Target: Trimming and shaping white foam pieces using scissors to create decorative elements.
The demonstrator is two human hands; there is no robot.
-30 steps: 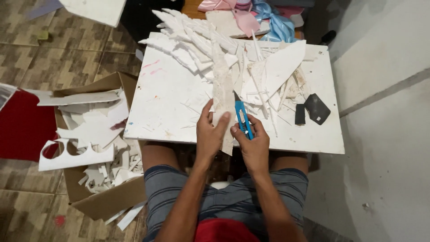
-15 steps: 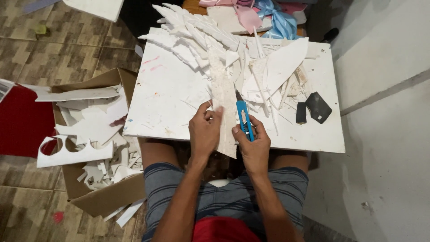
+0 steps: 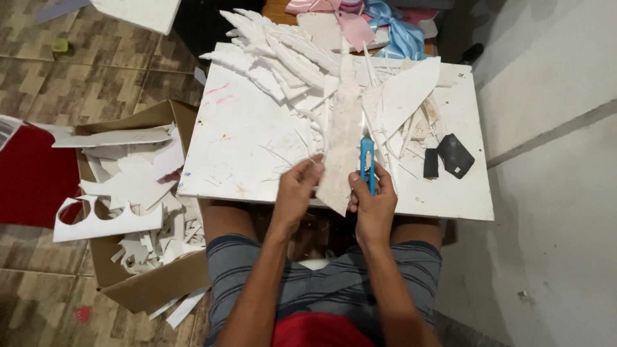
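A white board (image 3: 257, 141) rests across my lap. On it lies a long pointed piece of white foam sheet (image 3: 342, 135), its near tip hanging over the front edge. My left hand (image 3: 297, 186) pinches the left edge of that piece near its tip. My right hand (image 3: 373, 196) grips a blue utility knife (image 3: 367, 157), blade pointing away along the piece's right edge. Several feather-shaped foam cutouts (image 3: 276, 54) are heaped at the far side of the board.
A cardboard box (image 3: 138, 257) of white foam scraps stands on the tiled floor at my left. Two black pieces (image 3: 450, 156) lie on the board's right side. Pink and blue ribbon bows (image 3: 379, 19) sit beyond the board. A red sheet (image 3: 29, 173) lies far left.
My left hand has slid from on top of the foam piece to its left edge. The foam piece has turned straighter, and the knife now lies along its right edge.
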